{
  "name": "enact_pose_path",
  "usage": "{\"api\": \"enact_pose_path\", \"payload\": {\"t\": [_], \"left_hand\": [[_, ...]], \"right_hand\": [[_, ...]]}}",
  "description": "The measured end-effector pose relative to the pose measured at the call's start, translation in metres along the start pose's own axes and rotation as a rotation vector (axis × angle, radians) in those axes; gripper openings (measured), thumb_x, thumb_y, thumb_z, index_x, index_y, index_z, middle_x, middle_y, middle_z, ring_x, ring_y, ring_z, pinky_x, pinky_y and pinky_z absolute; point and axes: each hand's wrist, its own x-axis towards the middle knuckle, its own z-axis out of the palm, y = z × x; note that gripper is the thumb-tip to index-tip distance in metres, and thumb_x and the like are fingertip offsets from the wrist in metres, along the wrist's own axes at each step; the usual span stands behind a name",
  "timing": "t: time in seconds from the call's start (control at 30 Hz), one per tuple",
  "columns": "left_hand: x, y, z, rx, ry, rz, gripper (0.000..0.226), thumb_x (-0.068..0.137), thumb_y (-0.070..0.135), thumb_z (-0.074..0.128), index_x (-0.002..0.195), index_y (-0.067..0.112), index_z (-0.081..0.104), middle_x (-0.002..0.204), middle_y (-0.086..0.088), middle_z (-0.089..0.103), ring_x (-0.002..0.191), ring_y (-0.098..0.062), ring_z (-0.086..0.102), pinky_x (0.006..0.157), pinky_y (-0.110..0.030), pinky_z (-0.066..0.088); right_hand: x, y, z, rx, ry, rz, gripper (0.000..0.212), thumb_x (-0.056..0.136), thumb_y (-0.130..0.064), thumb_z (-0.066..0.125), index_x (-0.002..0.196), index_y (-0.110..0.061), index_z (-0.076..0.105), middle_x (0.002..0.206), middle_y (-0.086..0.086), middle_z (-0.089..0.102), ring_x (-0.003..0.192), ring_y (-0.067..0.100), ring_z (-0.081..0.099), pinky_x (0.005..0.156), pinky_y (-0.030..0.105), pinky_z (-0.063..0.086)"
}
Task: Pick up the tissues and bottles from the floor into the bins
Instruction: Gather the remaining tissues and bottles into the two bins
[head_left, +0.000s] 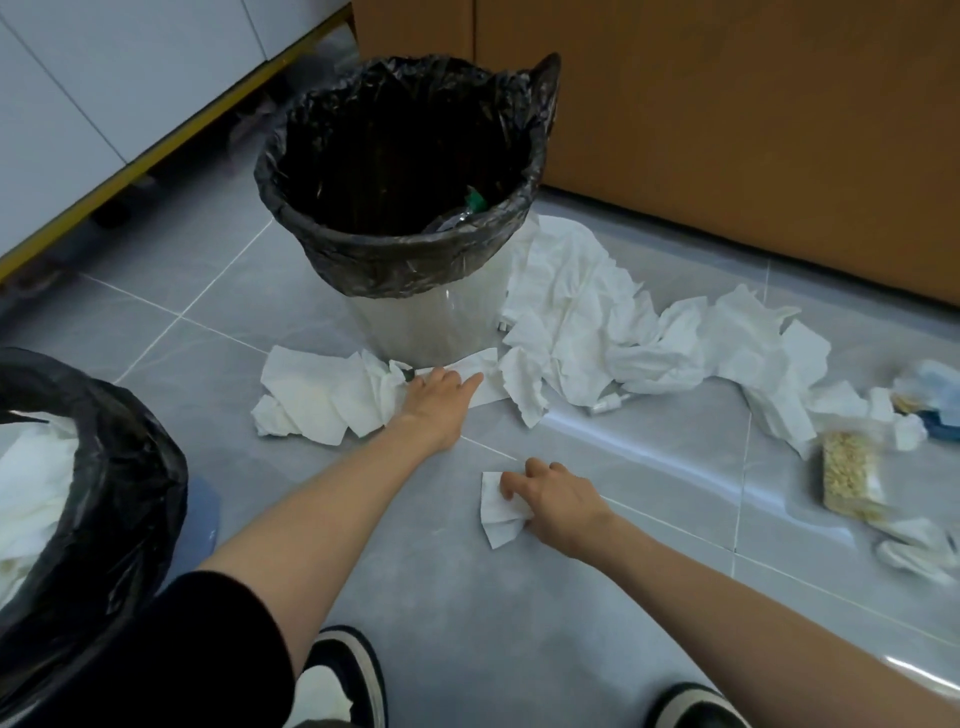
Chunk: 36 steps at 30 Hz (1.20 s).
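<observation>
**Both hands on tissues at the foot of the bin**

The fingers (511, 486) of the right hand (558, 501) are curled and pinch a small tissue (498, 512) against the floor (415, 597), a little below the middle of the frame. The fingers (467, 383) of the left hand (439, 387) lie nearly straight and close together on a tissue strip (485, 382). They touch it but do not grip it.

Just left of this hand lie crumpled tissues (322, 400). A long tissue pile (597, 322) runs toward the right edge. The strip touches the foot of the centre bin (332, 244), which holds a bottle (457, 215). The second bin (130, 467), at the lower left, holds tissues, so the paper probably belongs there.

To do this step well, I think the left fingers should first rake the strip and the crumpled tissues together, then close on the whole bunch. The paper is light and will slide or tear if pulled by one corner. The right hand should lift its piece straight up.
</observation>
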Motion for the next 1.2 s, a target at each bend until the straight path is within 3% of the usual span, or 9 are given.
{"api": "enact_pose_path", "payload": {"t": [0.2, 0.33, 0.4, 0.63, 0.73, 0.8, 0.97, 1.1, 1.2], "left_hand": [[0.002, -0.002, 0.008, -0.123, 0.040, -0.077, 0.052, 0.091, 0.022, 0.055, 0.139, 0.019, 0.036, 0.136, -0.004, 0.047, 0.128, -0.026, 0.036, 0.106, -0.041, 0.030], [-0.004, 0.001, 0.020, -0.182, 0.079, -0.060, 0.040, 0.091, 0.025, 0.057, 0.129, 0.023, 0.044, 0.126, -0.002, 0.056, 0.124, -0.024, 0.039, 0.102, -0.038, 0.030], [-0.007, 0.001, 0.023, -0.203, 0.116, -0.053, 0.030, 0.092, 0.026, 0.055, 0.122, 0.024, 0.050, 0.122, 0.000, 0.059, 0.121, -0.023, 0.042, 0.099, -0.036, 0.030], [-0.023, 0.010, 0.026, -0.340, 0.114, 0.005, 0.021, 0.091, 0.027, 0.055, 0.110, 0.020, 0.059, 0.107, -0.002, 0.064, 0.104, -0.024, 0.057, 0.086, -0.032, 0.041], [-0.033, 0.019, 0.017, -0.708, 0.230, -0.030, 0.016, 0.090, 0.021, 0.058, 0.104, 0.014, 0.061, 0.096, -0.005, 0.064, 0.090, -0.020, 0.059, 0.077, -0.029, 0.044], [-0.044, 0.025, 0.005, -0.977, 0.290, -0.085, 0.011, 0.090, 0.018, 0.059, 0.099, 0.012, 0.060, 0.089, 0.000, 0.061, 0.080, -0.015, 0.058, 0.075, -0.025, 0.046], [-0.083, 0.015, -0.028, -1.461, 0.361, -0.125, 0.011, 0.093, 0.013, 0.057, 0.103, 0.011, 0.058, 0.098, -0.001, 0.057, 0.085, -0.016, 0.064, 0.075, -0.029, 0.059], [-0.120, -0.016, -0.052, -1.480, 0.528, -0.204, 0.008, 0.093, 0.014, 0.057, 0.100, 0.017, 0.056, 0.095, 0.009, 0.058, 0.088, -0.013, 0.063, 0.069, -0.026, 0.059], [-0.153, -0.042, -0.067, -1.461, 0.647, -0.252, 0.009, 0.091, 0.014, 0.060, 0.099, 0.019, 0.058, 0.100, 0.003, 0.065, 0.093, -0.016, 0.065, 0.069, -0.024, 0.058]], "right_hand": [[-0.002, 0.012, 0.004, 0.109, -0.016, 0.002, 0.039, 0.089, -0.016, 0.055, 0.126, -0.025, 0.045, 0.117, 0.006, 0.043, 0.108, 0.029, 0.049, 0.072, 0.030, 0.036], [-0.004, 0.018, -0.001, 0.244, -0.072, 0.019, 0.046, 0.081, -0.044, 0.066, 0.121, -0.027, 0.052, 0.110, 0.001, 0.044, 0.106, 0.024, 0.052, 0.084, 0.030, 0.044], [-0.005, 0.018, -0.002, 0.323, -0.082, 0.069, 0.044, 0.083, -0.055, 0.061, 0.118, -0.028, 0.057, 0.112, 0.001, 0.047, 0.105, 0.020, 0.052, 0.089, 0.030, 0.044], [-0.004, 0.021, -0.001, 0.318, -0.031, 0.119, 0.019, 0.088, -0.019, 0.059, 0.105, -0.018, 0.066, 0.107, 0.005, 0.054, 0.099, 0.021, 0.056, 0.077, 0.024, 0.041], [-0.003, 0.024, -0.001, 0.373, 0.046, 0.150, 0.017, 0.082, -0.011, 0.060, 0.095, -0.012, 0.070, 0.095, 0.003, 0.059, 0.090, 0.019, 0.058, 0.070, 0.019, 0.037], [-0.003, 0.024, -0.007, 0.498, 0.195, 0.191, 0.013, 0.078, -0.008, 0.062, 0.087, -0.013, 0.070, 0.086, 0.000, 0.055, 0.083, 0.020, 0.057, 0.066, 0.019, 0.036], [0.004, -0.004, -0.043, 0.882, 0.524, 0.218, 0.012, 0.074, -0.010, 0.072, 0.077, -0.019, 0.065, 0.091, 0.002, 0.062, 0.071, 0.013, 0.056, 0.070, 0.023, 0.047], [0.009, -0.048, -0.073, 1.096, 0.560, 0.134, 0.013, 0.075, -0.011, 0.074, 0.081, -0.017, 0.065, 0.090, -0.005, 0.066, 0.072, 0.016, 0.055, 0.064, 0.021, 0.049], [0.008, -0.086, -0.094, 1.166, 0.573, 0.033, 0.012, 0.075, -0.013, 0.076, 0.081, -0.019, 0.067, 0.087, -0.009, 0.068, 0.081, 0.018, 0.062, 0.073, 0.030, 0.053]]}}
